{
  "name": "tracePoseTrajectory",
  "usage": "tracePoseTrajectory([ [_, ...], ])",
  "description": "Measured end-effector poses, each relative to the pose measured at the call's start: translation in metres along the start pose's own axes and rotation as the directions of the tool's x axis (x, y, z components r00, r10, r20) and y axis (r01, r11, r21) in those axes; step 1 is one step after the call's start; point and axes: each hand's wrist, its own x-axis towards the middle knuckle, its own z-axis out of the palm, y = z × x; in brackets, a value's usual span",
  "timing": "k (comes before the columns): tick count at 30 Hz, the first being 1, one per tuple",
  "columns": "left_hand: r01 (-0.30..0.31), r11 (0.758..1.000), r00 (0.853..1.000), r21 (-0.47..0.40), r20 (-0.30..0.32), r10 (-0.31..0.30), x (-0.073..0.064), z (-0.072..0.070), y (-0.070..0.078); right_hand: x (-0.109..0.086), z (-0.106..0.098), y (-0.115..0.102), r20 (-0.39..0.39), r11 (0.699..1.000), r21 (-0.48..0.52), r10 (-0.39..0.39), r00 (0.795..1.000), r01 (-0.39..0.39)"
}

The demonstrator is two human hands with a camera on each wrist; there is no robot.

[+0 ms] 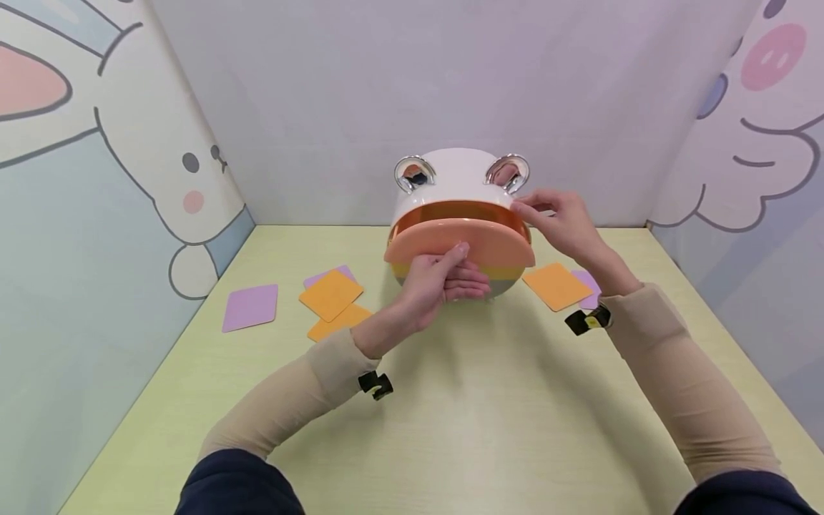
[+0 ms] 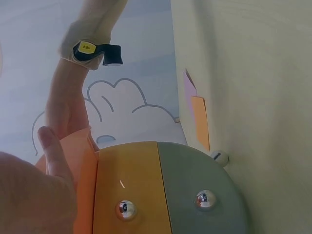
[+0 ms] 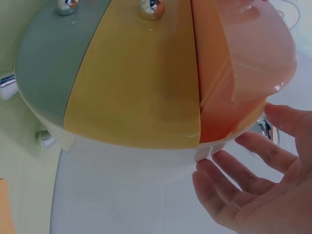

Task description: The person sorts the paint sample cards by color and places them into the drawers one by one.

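A rounded white storage box point(image 1: 460, 168) with silver ring-shaped ears stands at the back of the table. Its orange top drawer point(image 1: 460, 243) stands ajar, the hollow behind its front visible. My left hand point(image 1: 444, 282) touches that front, its thumb lying on the orange surface and its fingers extended below. At the box's right side is my right hand point(image 1: 560, 218), fingertips at the rim. In the right wrist view its fingers point(image 3: 229, 180) are loosely bent and spread. Below the orange drawer sit a yellow drawer point(image 3: 136, 78) and a grey-green one point(image 3: 56, 58), with silver knobs.
To the left lie a purple card point(image 1: 251, 307) and a small pile with orange cards point(image 1: 331, 295) and another purple one. An orange card point(image 1: 556, 286) overlaps a purple card point(image 1: 588, 287) at right. Cartoon-printed walls point(image 1: 193, 172) flank the table point(image 1: 476, 429).
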Motion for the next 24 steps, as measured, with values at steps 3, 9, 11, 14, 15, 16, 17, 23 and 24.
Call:
tracePoseTrajectory([
  [3,-0.004,1.000,1.000,0.001,-0.008,0.004,0.004,0.000,0.001,0.000,0.001,0.000,0.000,1.000,-0.001,-0.002,1.000,0.002],
  [9,-0.004,1.000,1.000,-0.014,-0.021,0.003,0.013,-0.002,0.002,0.000,0.001,0.002,-0.008,1.000,-0.011,-0.006,1.000,0.006],
  [11,0.001,1.000,1.000,-0.014,-0.025,-0.002,0.015,-0.002,0.002,0.000,0.001,0.002,-0.017,1.000,-0.015,-0.013,1.000,0.013],
  [14,0.009,1.000,1.000,-0.012,-0.029,-0.009,0.020,-0.003,0.003,0.000,0.002,0.003,-0.032,1.000,-0.016,-0.024,0.999,0.023],
  [15,0.008,1.000,1.000,-0.012,-0.030,-0.009,0.022,-0.003,0.003,0.000,0.002,0.003,-0.037,1.000,-0.015,-0.027,0.999,0.026],
  [16,0.006,1.000,1.000,-0.012,-0.030,-0.006,0.023,-0.003,0.003,0.001,0.003,0.003,-0.043,1.000,-0.015,-0.028,0.999,0.027],
  [17,0.006,1.000,0.999,-0.016,-0.032,-0.006,0.025,-0.003,0.003,0.001,0.003,0.003,-0.048,1.000,-0.015,-0.027,0.998,0.026],
  [23,0.006,0.999,0.999,-0.043,-0.050,-0.009,0.035,-0.005,0.004,0.001,0.003,0.002,-0.055,1.000,-0.017,-0.015,0.998,0.014],
  [24,0.008,0.999,0.999,-0.043,-0.053,-0.010,0.036,-0.005,0.004,0.001,0.003,0.002,-0.054,1.000,-0.016,-0.012,0.998,0.011],
])
